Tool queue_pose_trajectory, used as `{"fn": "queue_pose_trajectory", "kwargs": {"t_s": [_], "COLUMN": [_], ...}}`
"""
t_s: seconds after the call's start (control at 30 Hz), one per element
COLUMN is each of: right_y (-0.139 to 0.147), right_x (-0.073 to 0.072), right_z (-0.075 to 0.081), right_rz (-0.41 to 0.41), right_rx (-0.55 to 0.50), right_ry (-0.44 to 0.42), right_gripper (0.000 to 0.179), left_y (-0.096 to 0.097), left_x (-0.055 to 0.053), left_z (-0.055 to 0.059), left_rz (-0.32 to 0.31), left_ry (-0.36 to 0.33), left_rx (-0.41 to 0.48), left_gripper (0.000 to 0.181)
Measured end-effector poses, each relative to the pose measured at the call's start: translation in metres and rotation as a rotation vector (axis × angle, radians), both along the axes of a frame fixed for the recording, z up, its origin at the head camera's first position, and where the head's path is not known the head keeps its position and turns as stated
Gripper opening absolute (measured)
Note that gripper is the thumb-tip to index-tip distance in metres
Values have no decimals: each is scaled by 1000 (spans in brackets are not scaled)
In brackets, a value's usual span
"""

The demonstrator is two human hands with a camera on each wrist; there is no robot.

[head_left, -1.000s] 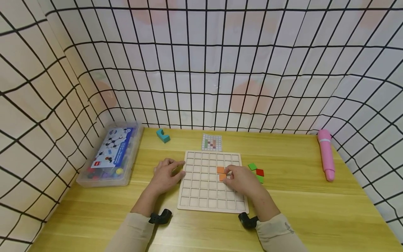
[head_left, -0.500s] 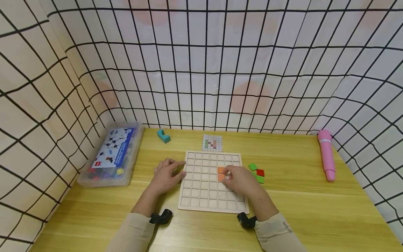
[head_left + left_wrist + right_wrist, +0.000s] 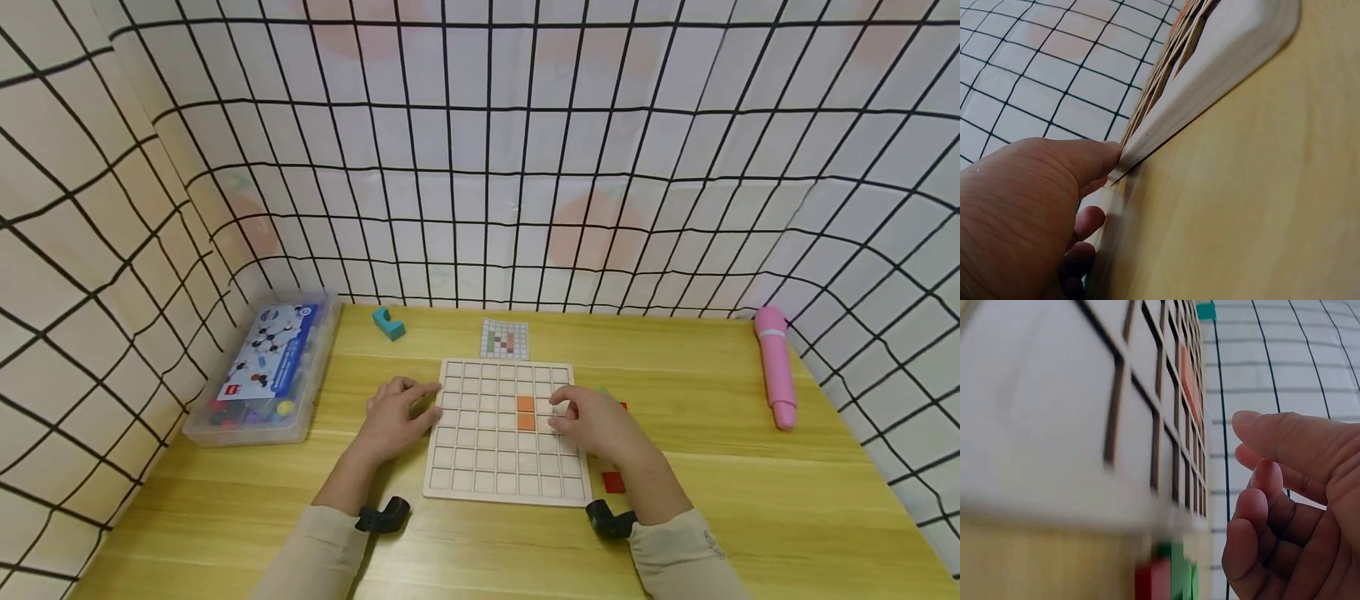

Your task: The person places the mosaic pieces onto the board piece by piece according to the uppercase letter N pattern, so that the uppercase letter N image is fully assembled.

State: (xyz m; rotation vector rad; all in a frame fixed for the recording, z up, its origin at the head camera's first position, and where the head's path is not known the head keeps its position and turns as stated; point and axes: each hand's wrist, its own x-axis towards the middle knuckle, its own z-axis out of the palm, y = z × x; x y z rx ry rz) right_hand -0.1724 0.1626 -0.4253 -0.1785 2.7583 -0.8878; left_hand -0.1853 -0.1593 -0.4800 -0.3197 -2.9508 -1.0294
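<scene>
The wooden grid board (image 3: 486, 458) lies flat on the table, and two orange square tiles (image 3: 526, 412) sit in neighbouring cells, one in front of the other. My left hand (image 3: 393, 421) rests at the board's left edge; its thumb and index finger touch the rim, as the left wrist view (image 3: 1029, 200) also shows. Over the right side of the board is my right hand (image 3: 600, 423), thumb and index finger apart with nothing between them. In the right wrist view its other fingers (image 3: 1254, 512) are loosely curled. Behind this hand, red and green tiles (image 3: 1175, 572) are partly hidden.
A red tile (image 3: 613, 482) lies right of the board near its front corner. A small printed pattern card (image 3: 505, 339) is behind the board. Farther out are a clear plastic case (image 3: 266, 367), a teal block (image 3: 388, 323) and a pink pen-shaped object (image 3: 777, 367).
The right hand has let go of the front orange tile, which now lies in its cell, and moved right. It now covers most of the loose tiles; a red one at the front has come into view.
</scene>
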Motion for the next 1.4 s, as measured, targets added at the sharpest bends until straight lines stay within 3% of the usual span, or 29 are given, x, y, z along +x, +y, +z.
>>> {"fn": "queue_pose_trajectory", "kwargs": {"t_s": [0.37, 0.7, 0.9, 1.13, 1.4], "right_y": [54, 87, 102, 109, 112], "right_x": [0, 15, 22, 30, 34], "right_z": [-4, -6, -9, -11, -18], "right_rz": [-10, 20, 38, 55, 52], "right_rx": [-1, 2, 20, -44, -74], "right_ry": [10, 31, -1, -84, -103], "right_gripper": [30, 32, 30, 32, 29], "left_y": [-2, -3, -2, -1, -1], "left_x": [0, 0, -1, 0, 0], "left_z": [0, -1, 0, 0, -1], "left_rz": [-1, -1, -1, -1, 1], "left_ry": [-3, 16, 6, 6, 9], "left_rx": [7, 4, 4, 1, -3], "left_gripper": [45, 44, 44, 44, 44]}}
